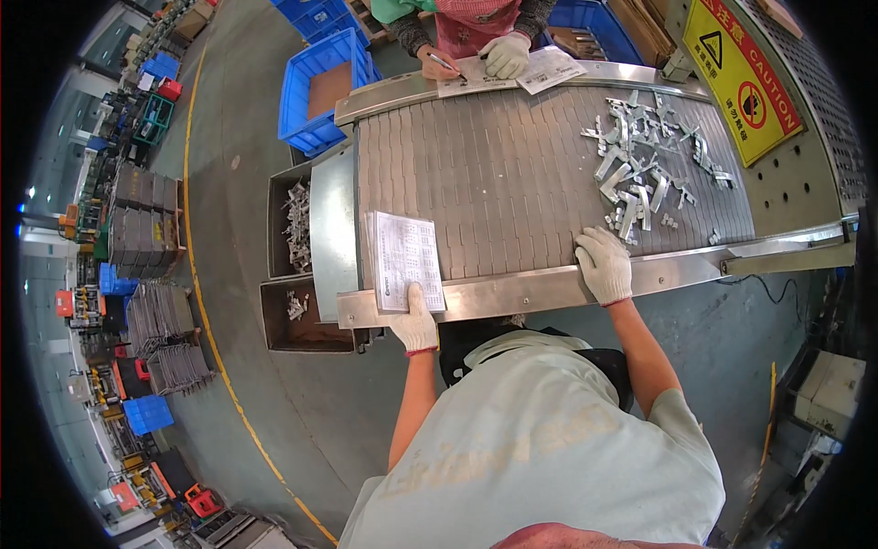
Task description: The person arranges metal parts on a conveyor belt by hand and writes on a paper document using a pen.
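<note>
My left hand (414, 322), in a white knit glove, is closed on a sheaf of printed papers (405, 261), its thumb on top and the fingers hidden underneath. The sheaf lies over the near metal rail and the left end of the slatted conveyor belt (494, 183). Farther right, my gloved right hand (604, 264) rests on the near rail (512, 296) with its fingers laid out over the belt's edge, holding nothing visible. Just beyond those fingers lies a loose heap of silvery metal parts (631, 174), some of them branched, with small bits around it.
Across the belt, a co-worker's hand (439, 62) holds a pen over printed sheets (549, 69); the other is gloved. Bins of metal parts (297, 229) stand off the belt's left end. Blue crates (315, 91) stand behind. A caution sign (745, 78) marks the machine at right.
</note>
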